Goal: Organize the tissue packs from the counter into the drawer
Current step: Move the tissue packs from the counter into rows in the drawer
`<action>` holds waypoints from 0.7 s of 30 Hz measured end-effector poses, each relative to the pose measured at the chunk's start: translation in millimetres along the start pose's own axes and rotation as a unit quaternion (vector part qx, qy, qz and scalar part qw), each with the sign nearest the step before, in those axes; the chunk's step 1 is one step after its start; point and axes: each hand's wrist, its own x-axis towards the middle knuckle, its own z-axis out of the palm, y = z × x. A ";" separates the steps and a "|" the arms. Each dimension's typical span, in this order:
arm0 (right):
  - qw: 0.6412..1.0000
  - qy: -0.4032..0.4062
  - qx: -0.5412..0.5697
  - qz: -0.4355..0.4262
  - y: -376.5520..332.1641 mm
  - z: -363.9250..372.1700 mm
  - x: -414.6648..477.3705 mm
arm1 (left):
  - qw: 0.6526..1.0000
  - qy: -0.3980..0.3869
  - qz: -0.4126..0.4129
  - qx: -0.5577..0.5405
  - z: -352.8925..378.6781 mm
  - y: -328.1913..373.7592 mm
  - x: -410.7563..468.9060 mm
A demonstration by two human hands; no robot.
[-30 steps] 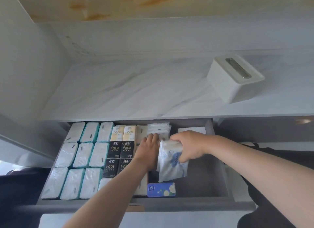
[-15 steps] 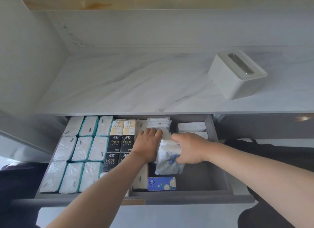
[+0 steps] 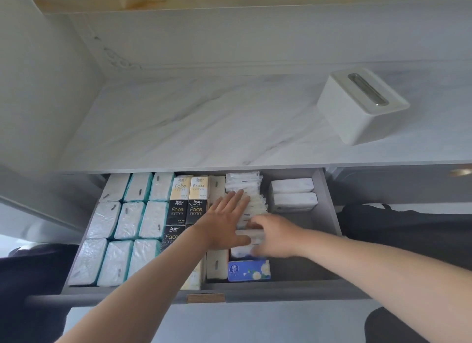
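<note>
While the drawer (image 3: 331, 204) stands pulled open below the marble tabletop (image 3: 204, 128), both hands reach into its middle section. The left hand (image 3: 224, 222) lies flat with straight, spread fingers, its fingertips pointing to twelve o'clock and resting on a row of small white packs (image 3: 244, 183) that stand on edge. The right hand (image 3: 278, 236) comes in from four o'clock and sits on a white tissue pack (image 3: 241, 252) with pale blue print, which lies in the drawer just at three o'clock of the left thumb. This hand is blurred, so I cannot tell whether it grips the pack or only presses on it. Just at six o'clock of that pack, a blue pack (image 3: 249, 270) with white flowers lies against the drawer's front wall. Toward nine o'clock the drawer is filled with white packs with teal edges (image 3: 130, 220) in three rows, and beside them are cream and black packs (image 3: 186, 197) marked "Face". At two o'clock in the drawer, two white packs (image 3: 292, 194) lie side by side. On the tabletop at two o'clock stands a white tissue box (image 3: 357, 113) with a slot on top.
</note>
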 end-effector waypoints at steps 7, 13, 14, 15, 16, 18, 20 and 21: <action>0.875 0.153 0.372 0.269 -0.5 5.5 7.9 | 0.991 -0.031 -0.011 0.128 11.6 4.1 -1.4; 0.798 0.089 0.556 0.216 -29.1 38.6 18.2 | 0.999 0.033 -0.034 0.015 12.6 20.0 -3.7; 0.803 0.073 0.548 0.222 -28.0 36.6 16.9 | 0.998 0.037 -0.043 0.027 18.2 21.5 -4.0; 0.816 0.066 0.525 0.230 -26.5 34.0 16.5 | 0.997 0.039 -0.052 0.046 24.5 22.6 -3.4; 0.836 0.071 0.488 0.242 -24.0 30.1 17.8 | 0.995 0.038 -0.064 0.062 29.1 24.0 -2.2; 0.868 0.127 0.420 0.232 -16.2 24.8 24.0 | 0.994 0.026 -0.081 0.071 31.2 25.9 3.3; 0.872 0.181 0.414 0.188 -16.8 18.2 28.5 | 0.996 0.026 -0.076 0.050 28.8 27.0 8.0; 0.870 0.175 0.430 0.164 -19.8 14.4 27.8 | 0.997 0.038 -0.067 0.018 27.4 27.0 9.2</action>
